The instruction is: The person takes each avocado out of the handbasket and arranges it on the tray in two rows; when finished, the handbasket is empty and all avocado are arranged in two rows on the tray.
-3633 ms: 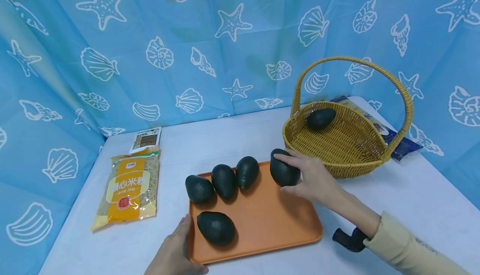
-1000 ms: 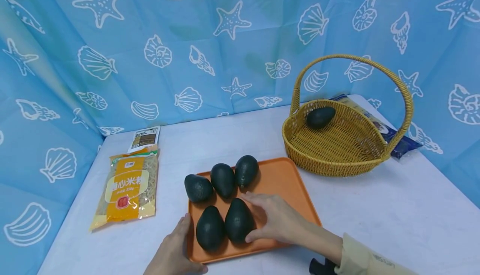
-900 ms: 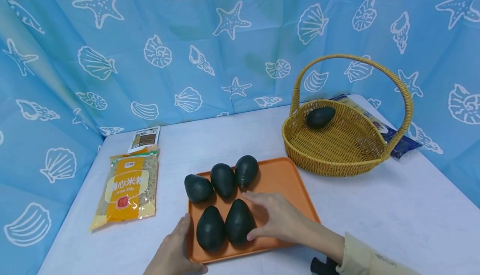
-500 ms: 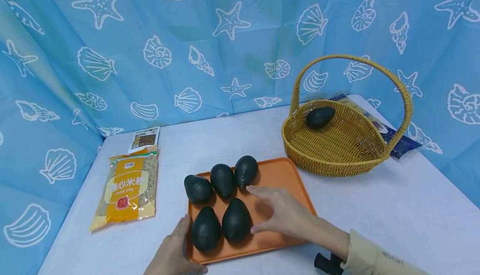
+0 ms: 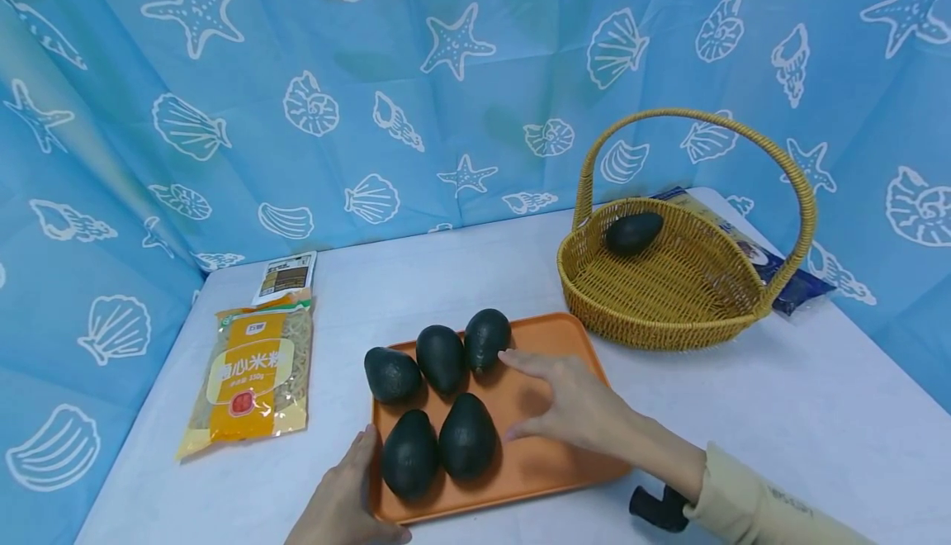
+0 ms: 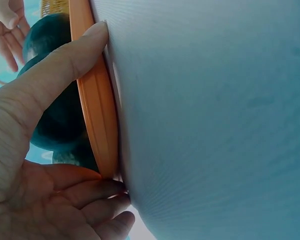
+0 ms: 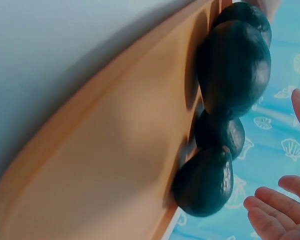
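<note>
An orange tray (image 5: 565,446) bears several dark green avocados. Three lie along its far left part, among them a right-hand avocado (image 5: 487,338). Nearer the front, a left avocado (image 5: 410,454) and a right avocado (image 5: 467,438) lie side by side, narrow ends pointing away. My left hand (image 5: 345,491) holds the tray's near left corner; in the left wrist view its thumb (image 6: 65,62) lies across the tray wall and the fingers curl at the other side. My right hand (image 5: 575,405) hovers over the bare right part of the tray, fingers spread, holding nothing.
A wicker basket (image 5: 669,281) with a tall handle stands at the back right, one avocado (image 5: 633,234) inside. Behind it lies a blue packet (image 5: 798,285). At left are a yellow noodle bag (image 5: 253,372) and a small white packet (image 5: 286,277). A patterned blue curtain (image 5: 461,99) hangs behind.
My right hand brought an avocado from the tray's far right to the front row, let go of it, and drew back to the right. My left hand stayed at the tray.
</note>
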`<move>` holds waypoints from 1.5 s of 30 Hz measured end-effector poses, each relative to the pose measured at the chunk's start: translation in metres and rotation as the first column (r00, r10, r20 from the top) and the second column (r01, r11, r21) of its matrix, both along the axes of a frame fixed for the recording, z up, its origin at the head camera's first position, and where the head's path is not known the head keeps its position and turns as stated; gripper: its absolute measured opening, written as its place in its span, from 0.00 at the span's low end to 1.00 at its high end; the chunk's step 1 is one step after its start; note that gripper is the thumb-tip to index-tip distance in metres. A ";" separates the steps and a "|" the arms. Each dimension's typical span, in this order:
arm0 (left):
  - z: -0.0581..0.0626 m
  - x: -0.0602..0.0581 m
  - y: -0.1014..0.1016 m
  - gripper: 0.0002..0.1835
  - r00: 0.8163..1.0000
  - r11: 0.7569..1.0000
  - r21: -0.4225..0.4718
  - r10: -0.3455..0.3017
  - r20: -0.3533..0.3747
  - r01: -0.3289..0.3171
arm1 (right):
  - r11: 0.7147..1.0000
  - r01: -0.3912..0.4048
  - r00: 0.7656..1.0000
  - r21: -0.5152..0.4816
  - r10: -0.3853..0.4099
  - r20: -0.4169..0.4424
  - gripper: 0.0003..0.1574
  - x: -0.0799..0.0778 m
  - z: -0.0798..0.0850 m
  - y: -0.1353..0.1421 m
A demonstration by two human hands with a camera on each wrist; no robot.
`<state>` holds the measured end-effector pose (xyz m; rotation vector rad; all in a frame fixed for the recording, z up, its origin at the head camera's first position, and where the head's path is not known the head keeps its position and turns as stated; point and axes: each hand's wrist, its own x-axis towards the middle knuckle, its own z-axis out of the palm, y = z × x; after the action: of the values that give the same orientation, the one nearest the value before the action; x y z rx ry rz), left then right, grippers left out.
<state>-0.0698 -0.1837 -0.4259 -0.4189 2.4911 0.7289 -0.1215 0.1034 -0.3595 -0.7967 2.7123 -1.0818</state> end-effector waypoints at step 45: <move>0.004 0.001 0.001 0.75 1.000 1.000 0.013 0.015 0.020 -0.015 | 0.923 0.368 0.927 0.111 -0.355 -0.120 0.51 -0.078 0.046 0.090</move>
<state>-0.0693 -0.1824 -0.4219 -0.4381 2.4660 0.7429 -0.1998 0.1930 -0.3130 -0.3407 3.0579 -0.9267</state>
